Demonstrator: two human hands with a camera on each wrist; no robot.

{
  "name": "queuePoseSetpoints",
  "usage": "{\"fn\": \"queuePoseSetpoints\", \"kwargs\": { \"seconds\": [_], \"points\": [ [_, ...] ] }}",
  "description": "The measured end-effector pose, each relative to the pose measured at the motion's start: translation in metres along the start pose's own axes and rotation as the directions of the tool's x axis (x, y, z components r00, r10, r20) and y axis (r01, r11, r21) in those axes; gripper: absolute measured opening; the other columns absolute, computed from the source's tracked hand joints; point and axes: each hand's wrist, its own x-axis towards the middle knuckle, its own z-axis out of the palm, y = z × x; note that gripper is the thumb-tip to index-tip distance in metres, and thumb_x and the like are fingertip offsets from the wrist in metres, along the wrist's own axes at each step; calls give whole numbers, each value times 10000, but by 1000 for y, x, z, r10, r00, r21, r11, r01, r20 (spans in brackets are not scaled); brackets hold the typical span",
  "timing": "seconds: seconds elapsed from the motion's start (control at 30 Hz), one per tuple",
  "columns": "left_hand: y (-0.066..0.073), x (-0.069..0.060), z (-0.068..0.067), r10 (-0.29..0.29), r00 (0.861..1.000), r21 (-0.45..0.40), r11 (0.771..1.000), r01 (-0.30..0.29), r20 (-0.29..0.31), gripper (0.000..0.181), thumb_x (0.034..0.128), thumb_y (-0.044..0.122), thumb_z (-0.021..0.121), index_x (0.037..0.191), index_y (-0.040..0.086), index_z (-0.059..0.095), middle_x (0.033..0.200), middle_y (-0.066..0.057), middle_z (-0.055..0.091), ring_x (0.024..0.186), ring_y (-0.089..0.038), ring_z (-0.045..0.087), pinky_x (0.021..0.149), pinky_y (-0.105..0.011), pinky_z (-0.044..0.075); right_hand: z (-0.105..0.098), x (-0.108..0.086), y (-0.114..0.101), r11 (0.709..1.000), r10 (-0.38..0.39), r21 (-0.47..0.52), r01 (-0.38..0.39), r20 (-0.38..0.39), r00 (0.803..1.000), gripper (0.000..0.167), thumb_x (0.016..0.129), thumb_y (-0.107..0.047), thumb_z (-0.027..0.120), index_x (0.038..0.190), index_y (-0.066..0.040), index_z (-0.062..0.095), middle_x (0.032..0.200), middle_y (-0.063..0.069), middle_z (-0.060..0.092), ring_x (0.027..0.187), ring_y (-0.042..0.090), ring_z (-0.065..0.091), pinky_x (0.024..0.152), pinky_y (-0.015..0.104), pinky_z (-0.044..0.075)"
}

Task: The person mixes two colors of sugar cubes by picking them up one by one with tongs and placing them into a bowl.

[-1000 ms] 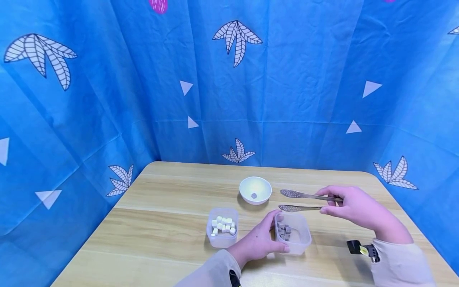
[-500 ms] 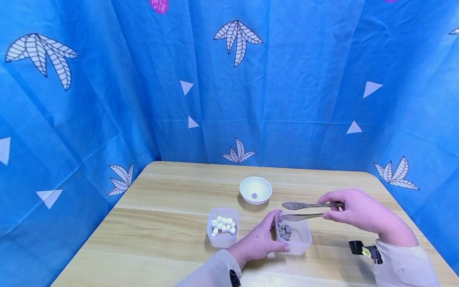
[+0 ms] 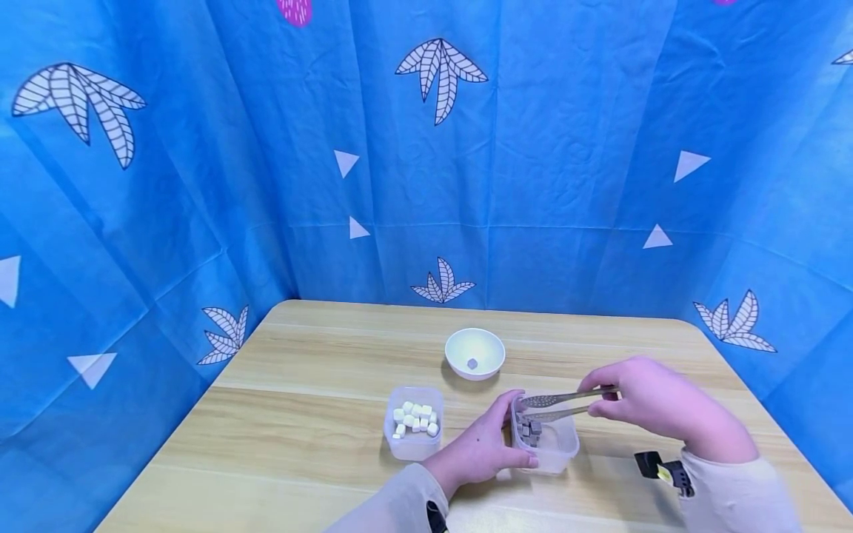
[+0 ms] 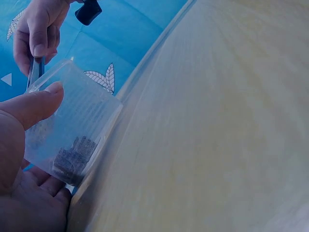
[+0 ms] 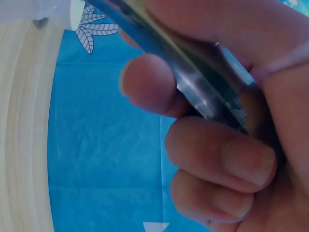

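Note:
My left hand [image 3: 480, 448] grips a clear plastic container [image 3: 565, 444] by its left side, thumb on the near wall and fingers at the far corner. Inside, several grey-brown cubes [image 3: 531, 431] lie bunched toward the left; the left wrist view shows them as a dark clump [image 4: 75, 157] through the wall. My right hand [image 3: 660, 400] holds metal tongs [image 3: 563, 397] with perforated tips. The tong arms are spread slightly apart, and their tips reach over the container's far left corner beside the cubes. Whether they touch a cube cannot be made out.
Behind the container stands a white bowl [image 3: 460, 363] with one greyish cube [image 3: 472, 363] in it. Left of my left hand is a second clear container [image 3: 413, 450] holding several white cubes [image 3: 416, 418]. A blue patterned curtain [image 3: 533, 185] hangs behind the wooden table [image 3: 300, 414].
My right hand has lowered the tongs from above the container's far edge down into its mouth, toward the cubes. My left hand and the containers have stayed in place.

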Motion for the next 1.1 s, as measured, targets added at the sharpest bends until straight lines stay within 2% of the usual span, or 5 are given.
{"fn": "queuePoseSetpoints", "kwargs": {
  "seconds": [0.37,0.6,0.93,1.1],
  "points": [
    [-1,0,0,11,1000,3,1000,-11,2,979,775,284,881,1561,259,297,1451,119,498,1357,-77,427,1195,-484,214,8,4,-12,994,11,-106,-11,-4,1000,186,844,-229,807,1019,-272,759,667,-222,498,564,-21,435,533,241,393],
    [-1,0,1,-7,1000,3,1000,7,2,976,775,287,882,1558,281,300,1451,121,497,1357,-77,426,1194,-491,214,10,8,-18,987,8,-157,-10,-10,1000,192,823,-238,822,1002,-281,765,864,-191,672,653,-24,503,590,286,464],
    [0,0,1,-20,1000,-23,1000,20,2,983,772,283,881,1561,309,296,1458,124,492,1364,-84,419,1194,-520,191,8,7,-18,985,-17,-171,10,-39,999,173,824,-227,826,985,-264,775,903,-147,714,656,-38,517,597,290,482],
    [0,0,0,-20,1000,-10,1000,20,2,985,773,303,877,1564,311,290,1475,113,482,1374,-95,414,1193,-526,192,7,5,-17,985,-11,-173,0,-63,998,156,836,-230,816,979,-277,773,878,-173,698,615,-41,480,568,272,452]
  ]
}}
